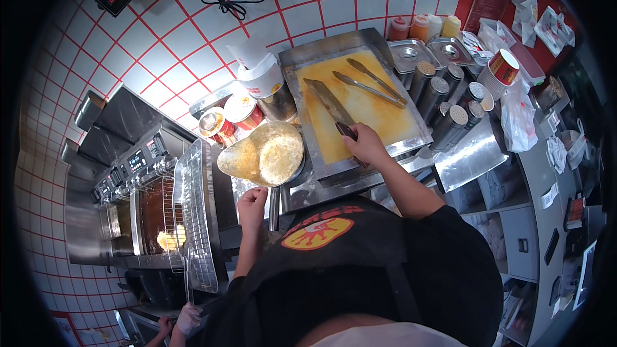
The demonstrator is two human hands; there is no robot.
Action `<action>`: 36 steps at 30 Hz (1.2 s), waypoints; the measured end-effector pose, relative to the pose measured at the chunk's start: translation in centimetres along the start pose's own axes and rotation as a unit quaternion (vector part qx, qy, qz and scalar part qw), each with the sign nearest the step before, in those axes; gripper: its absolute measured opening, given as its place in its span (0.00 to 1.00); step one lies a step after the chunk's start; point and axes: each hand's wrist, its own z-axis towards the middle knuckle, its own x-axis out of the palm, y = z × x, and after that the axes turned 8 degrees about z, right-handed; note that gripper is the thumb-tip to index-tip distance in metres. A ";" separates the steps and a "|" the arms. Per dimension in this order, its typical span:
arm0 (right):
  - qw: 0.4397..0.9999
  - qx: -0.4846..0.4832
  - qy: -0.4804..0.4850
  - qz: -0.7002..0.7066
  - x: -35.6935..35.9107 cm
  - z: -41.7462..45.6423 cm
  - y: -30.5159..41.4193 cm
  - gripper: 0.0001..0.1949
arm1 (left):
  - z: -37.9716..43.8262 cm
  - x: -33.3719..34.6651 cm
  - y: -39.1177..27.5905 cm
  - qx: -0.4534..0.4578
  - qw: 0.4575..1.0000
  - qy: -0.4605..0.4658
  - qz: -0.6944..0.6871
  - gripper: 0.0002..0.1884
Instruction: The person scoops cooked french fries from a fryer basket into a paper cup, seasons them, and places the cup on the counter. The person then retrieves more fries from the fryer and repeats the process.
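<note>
My right hand (367, 144) grips the dark handle of a broad-bladed kitchen knife (328, 100), which lies over a yellow-stained cutting board (381, 127) set in a metal tray. Metal tongs (370, 87) rest on the same board, right of the blade. My left hand (253, 205) is raised beside the counter edge, fingers curled, just below a battered metal scoop or pan (281, 152) with pale crumbs on it; whether it pinches anything cannot be told. A metal handle (274, 209) sticks out to the right of that hand.
A wire fryer basket (197, 212) stands left beside a deep fryer (153, 212) with golden food in it. A co-worker's gloved hand (188, 318) is at the basket's handle. Metal shakers (434, 90), lidded containers (412, 55) and squeeze bottles (419, 26) stand right; a red-and-white cup (244, 112) is behind the scoop.
</note>
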 end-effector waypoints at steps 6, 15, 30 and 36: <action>0.867 0.176 0.111 0.453 -1.9 -0.6 0.3 0.16 | -0.4 0.5 -1.2 -0.049 0.997 0.051 -0.024 0.12; 0.727 0.217 0.094 0.644 -2.4 -5.1 -1.6 0.16 | 1.4 2.8 -0.8 -0.053 0.984 0.152 -0.069 0.09; 0.965 0.115 -0.102 0.212 -15.1 -5.2 -3.1 0.16 | 7.3 22.8 -8.3 0.130 0.935 0.290 0.161 0.16; 0.987 0.093 -0.022 0.133 -19.0 -2.3 -2.9 0.16 | 11.8 29.8 -6.2 0.214 0.920 0.124 0.303 0.18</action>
